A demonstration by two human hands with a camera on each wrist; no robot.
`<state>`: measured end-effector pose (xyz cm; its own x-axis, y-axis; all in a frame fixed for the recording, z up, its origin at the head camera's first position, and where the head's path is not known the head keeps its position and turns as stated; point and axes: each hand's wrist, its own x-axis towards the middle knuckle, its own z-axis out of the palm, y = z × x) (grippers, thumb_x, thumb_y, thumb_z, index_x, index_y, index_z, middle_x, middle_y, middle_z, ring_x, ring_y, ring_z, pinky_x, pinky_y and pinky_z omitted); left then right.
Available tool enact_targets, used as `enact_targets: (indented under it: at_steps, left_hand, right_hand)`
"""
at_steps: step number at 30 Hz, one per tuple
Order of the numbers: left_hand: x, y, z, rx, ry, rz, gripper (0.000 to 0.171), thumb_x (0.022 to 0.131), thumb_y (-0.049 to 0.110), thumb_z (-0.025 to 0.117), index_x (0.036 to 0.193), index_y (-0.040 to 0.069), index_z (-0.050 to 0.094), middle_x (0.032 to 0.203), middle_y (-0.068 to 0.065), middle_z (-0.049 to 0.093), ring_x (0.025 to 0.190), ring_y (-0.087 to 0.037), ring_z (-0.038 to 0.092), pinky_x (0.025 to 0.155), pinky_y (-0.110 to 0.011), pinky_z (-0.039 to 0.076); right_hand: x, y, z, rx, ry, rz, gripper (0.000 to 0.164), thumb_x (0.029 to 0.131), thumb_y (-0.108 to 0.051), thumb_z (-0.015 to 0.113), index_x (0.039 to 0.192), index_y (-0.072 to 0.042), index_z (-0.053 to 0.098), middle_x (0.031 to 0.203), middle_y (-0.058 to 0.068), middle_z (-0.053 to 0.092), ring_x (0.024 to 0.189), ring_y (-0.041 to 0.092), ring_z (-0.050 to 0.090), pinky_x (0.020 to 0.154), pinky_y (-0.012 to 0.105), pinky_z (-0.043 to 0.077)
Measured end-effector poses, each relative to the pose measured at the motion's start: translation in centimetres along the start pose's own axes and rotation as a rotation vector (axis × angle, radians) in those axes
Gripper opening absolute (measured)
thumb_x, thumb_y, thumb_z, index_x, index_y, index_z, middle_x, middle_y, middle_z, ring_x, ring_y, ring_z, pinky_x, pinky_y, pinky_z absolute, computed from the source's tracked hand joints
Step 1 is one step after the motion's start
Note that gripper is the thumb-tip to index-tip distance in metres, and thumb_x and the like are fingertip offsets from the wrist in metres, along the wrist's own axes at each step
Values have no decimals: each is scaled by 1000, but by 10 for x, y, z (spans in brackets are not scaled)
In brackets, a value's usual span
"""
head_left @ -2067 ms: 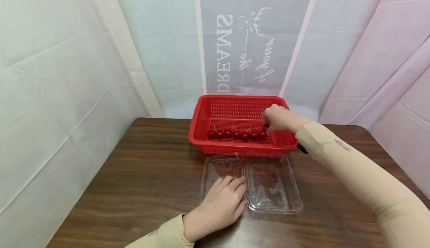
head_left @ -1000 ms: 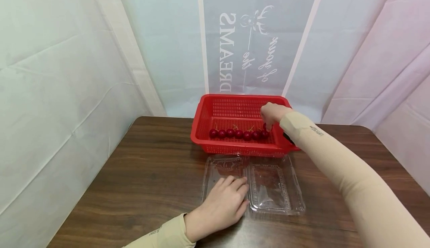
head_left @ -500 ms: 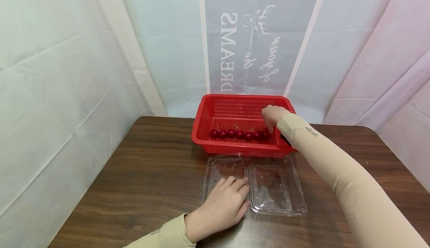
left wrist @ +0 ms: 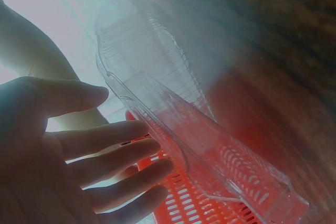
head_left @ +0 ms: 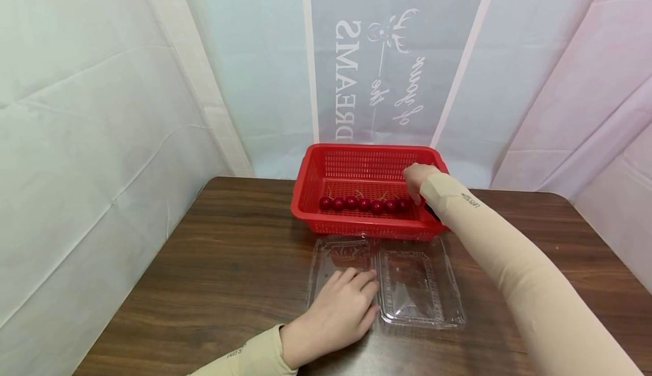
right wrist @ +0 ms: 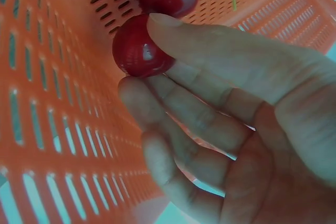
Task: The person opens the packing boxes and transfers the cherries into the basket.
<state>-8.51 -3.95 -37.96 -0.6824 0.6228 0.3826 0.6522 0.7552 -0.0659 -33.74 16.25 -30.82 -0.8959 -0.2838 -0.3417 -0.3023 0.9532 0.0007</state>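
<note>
My right hand (head_left: 419, 180) reaches into a red perforated basket (head_left: 356, 226) at its right end. In the right wrist view, the thumb and fingers pinch a dark red cherry (right wrist: 135, 48) at the end of a row. More cherries (head_left: 351, 202), some with thin stems, line up along the basket floor to its left. Nearer me, a clear plastic clamshell box (head_left: 411, 302) lies unfolded in two halves. My left hand (head_left: 336, 311) lies over its left half, fingers extended toward the middle fold. The left wrist view shows those fingers straight beside the box's edge.
The dark wood table (head_left: 214, 268) carries the basket at the back and the box just in front of it. Pale curtains (head_left: 102, 110) hang close on the left, right and behind the basket.
My right hand first drew rightward and lower, then stayed at the right end of the cherry row, shifting slightly. The left hand has kept its place on the box.
</note>
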Motion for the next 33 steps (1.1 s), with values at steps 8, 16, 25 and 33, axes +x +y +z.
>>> enact_targets:
  at_steps: [8, 16, 25, 33]
  left_hand:
    - [1, 0, 0, -4, -5, 2, 26, 87, 35, 61, 102, 15, 68, 119, -2, 65, 100, -16, 58, 80, -30, 46]
    - [0, 0, 1, 10, 10, 6, 27, 86, 35, 62, 102, 14, 68, 118, -2, 65, 100, -15, 58, 79, -29, 46]
    - [0, 1, 1, 1, 9, 4, 27, 86, 35, 62, 102, 14, 68, 118, -2, 66, 100, -16, 59, 79, -30, 46]
    - [0, 1, 1, 4, 7, 3, 27, 87, 35, 62, 102, 15, 68, 118, -1, 65, 100, -15, 59, 79, -30, 47]
  right_hand:
    - [23, 19, 13, 267, -50, 126, 61, 54, -3, 85, 109, -2, 59, 105, 20, 59, 88, 33, 55, 67, 42, 56]
    - [42, 31, 23, 487, -85, 248, 86, 41, -7, 89, 119, -7, 53, 116, 19, 53, 98, 36, 51, 64, 43, 56]
    - [8, 11, 12, 495, -83, 244, 67, 60, -1, 79, 121, -3, 51, 118, 21, 51, 102, 35, 48, 70, 41, 56]
    - [24, 20, 19, 423, -101, 201, 67, 52, -6, 86, 113, -2, 57, 112, 21, 55, 96, 35, 51, 73, 44, 55]
